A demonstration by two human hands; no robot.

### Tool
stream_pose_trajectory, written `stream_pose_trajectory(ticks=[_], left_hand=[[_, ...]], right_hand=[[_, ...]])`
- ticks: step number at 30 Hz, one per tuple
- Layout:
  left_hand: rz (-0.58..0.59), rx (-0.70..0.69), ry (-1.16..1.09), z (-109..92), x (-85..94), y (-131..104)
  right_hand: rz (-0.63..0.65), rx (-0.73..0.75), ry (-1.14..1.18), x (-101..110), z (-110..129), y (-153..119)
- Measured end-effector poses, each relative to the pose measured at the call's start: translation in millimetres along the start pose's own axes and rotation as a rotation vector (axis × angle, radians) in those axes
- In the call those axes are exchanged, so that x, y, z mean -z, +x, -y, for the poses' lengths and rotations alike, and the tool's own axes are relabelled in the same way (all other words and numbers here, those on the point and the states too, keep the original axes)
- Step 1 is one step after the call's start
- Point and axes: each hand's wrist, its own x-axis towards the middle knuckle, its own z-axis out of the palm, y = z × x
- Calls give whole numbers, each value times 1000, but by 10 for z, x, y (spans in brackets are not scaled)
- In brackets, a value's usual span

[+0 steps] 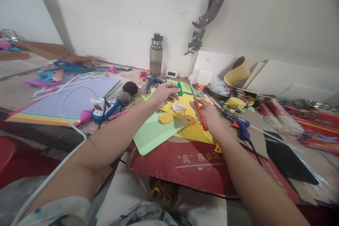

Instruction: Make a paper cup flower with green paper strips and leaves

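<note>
Between the fingertips of my left hand (167,93) is a small dark green paper piece (180,89), held above the work area. My right hand (208,113) is closed around a pair of scissors with orange-red handles (201,116), the blades pointing up and away from me. Below the hands lie yellow paper (192,132), a light green sheet (152,134) and a round yellow piece (166,118). A small white ring-shaped item (178,107) sits among them, perhaps a roll of tape. The scissors and the green piece are apart.
A red cardboard sheet (169,164) lies under the papers. A blue glue gun (242,129) rests at right, with a paper cup (203,79) farther back. A water bottle (156,56) stands by the wall. At left are a power strip (107,109) and a white cable (70,152).
</note>
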Motion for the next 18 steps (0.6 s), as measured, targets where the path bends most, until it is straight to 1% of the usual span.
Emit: stream_pose_trajectory(ticks=[3, 4, 6, 11, 13, 14, 16, 18], left_hand=[[-37, -33, 8, 6, 9, 12], [-42, -35, 14, 9, 12, 17], [-38, -25, 23, 18, 19, 29], [-8, -26, 33, 63, 40, 49], [15, -21, 46, 77, 43, 47], [23, -13, 53, 81, 41, 43], [28, 5, 66, 85, 23, 30], [23, 12, 79, 87, -4, 16]], right_hand=[[-109, -83, -319, 11, -80, 70], [-112, -90, -389, 7, -102, 80], [-80, -95, -473, -4, -133, 87], [79, -123, -634, -6, -122, 76], [123, -91, -732, 0, -91, 64], [125, -62, -777, 2, -75, 57], [70, 9, -803, 6, -52, 50], [-27, 102, -673, 8, -41, 54]])
